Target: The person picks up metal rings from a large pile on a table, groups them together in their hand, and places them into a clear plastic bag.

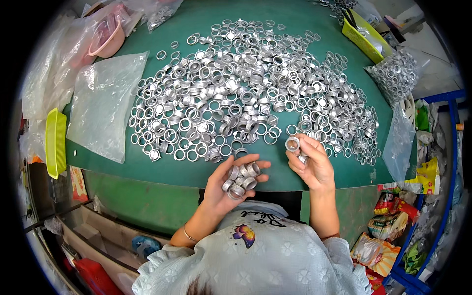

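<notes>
A broad heap of silver metal rings [231, 93] covers the middle of the green table [314, 14]. Close to the near table edge, my left hand [220, 189] cups several short metal rings [239, 179] in its palm, its fingers partly spread around them. To the right, my right hand [314, 164] is raised and pinches one metal ring [292, 143] between thumb and finger, the round opening showing. Another ring [303, 158] is tucked lower in the same fingers. Both hands are just in front of the heap, apart from each other.
Clear plastic sheeting [105, 105] and a yellow-green basket [56, 142] are at left, a pink basin [108, 39] behind. At right are another yellow-green basket [366, 37], a bag of rings [395, 73] and a blue rack [450, 162] with colourful packets.
</notes>
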Demonstrator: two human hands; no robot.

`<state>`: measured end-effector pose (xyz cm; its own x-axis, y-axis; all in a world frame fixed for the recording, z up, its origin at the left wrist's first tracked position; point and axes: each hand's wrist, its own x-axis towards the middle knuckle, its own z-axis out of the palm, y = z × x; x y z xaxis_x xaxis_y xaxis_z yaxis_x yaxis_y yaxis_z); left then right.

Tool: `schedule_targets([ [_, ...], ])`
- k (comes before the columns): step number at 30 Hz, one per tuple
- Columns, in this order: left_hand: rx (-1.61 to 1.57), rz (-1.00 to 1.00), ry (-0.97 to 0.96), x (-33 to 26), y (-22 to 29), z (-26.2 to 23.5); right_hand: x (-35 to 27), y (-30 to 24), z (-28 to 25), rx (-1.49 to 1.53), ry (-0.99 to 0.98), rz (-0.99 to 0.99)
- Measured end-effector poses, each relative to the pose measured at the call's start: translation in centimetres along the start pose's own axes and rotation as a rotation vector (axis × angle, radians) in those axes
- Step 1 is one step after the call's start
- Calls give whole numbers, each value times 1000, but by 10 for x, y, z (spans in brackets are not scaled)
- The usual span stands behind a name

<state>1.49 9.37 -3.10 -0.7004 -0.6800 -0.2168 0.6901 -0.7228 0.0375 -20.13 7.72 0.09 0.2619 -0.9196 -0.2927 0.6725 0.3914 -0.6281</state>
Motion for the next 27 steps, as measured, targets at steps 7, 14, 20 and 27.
schedule_targets([
  [7, -138, 14, -14, 5, -7, 15, -5, 8, 0, -213, 115, -104],
  [14, -140, 8, -67, 6, -8, 2, -8, 12, 5, -263, 153, -120],
  [20, 46, 62, 149, 6, -11, 13, 0, 20, -1, -1350, 259, -672],
  [27, 381, 143, 241, 1, -14, 22, -1, 29, 8, -1667, 401, -671],
])
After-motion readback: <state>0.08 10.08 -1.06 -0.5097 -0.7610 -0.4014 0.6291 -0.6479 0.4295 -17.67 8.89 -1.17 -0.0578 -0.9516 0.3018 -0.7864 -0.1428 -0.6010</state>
